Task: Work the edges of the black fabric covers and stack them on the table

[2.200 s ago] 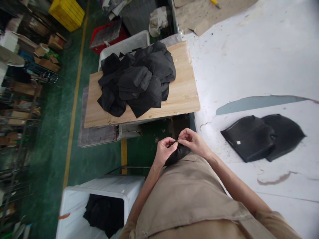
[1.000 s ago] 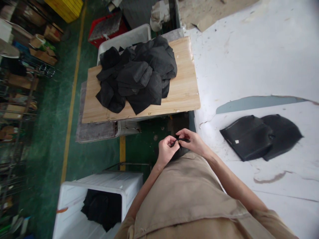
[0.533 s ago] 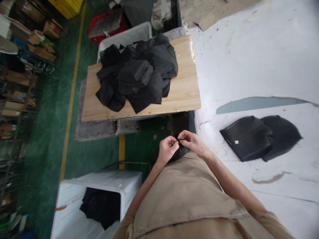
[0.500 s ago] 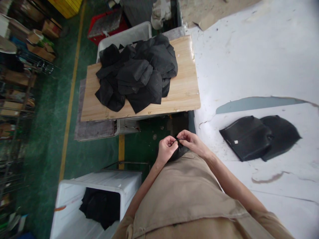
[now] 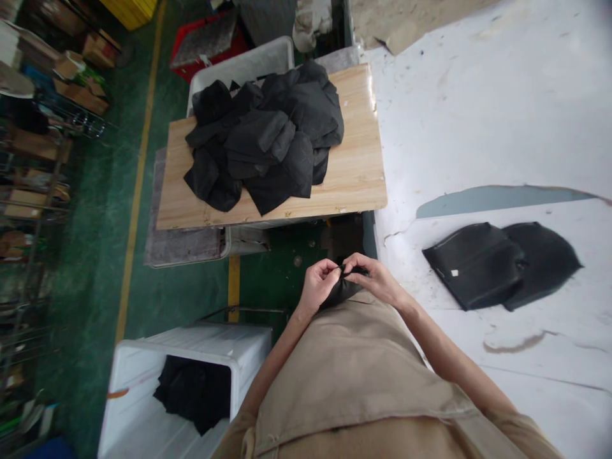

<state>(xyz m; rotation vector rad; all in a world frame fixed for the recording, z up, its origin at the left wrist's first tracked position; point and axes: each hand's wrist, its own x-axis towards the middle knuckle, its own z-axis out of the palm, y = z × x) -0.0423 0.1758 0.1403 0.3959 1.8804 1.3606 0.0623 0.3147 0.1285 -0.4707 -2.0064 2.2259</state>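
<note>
"So, where is the soft black fabric piece [image 5: 341, 293] sitting?"

"It's showing just below the middle of the frame, between and beneath both hands, its gathered upper edge reaching their fingertips."

"And what are they doing?"

"The left hand [image 5: 319, 282] is pinching that edge between thumb and fingers; the right hand [image 5: 377, 278] is gripping it just beside. I'd judge they're working the edge by touch; the next move is probably calling for steady pinches and small finger movements."

"Farther out?"

"A beige cloth apron [image 5: 358, 357] is spreading below. A crumpled black fabric heap [image 5: 282, 140] is resting on a pale wood-grain board [image 5: 366, 182], upper centre. Two overlapping black flat pieces [image 5: 478, 264] are lying on the white-topped table [image 5: 482, 127] at right."
</note>
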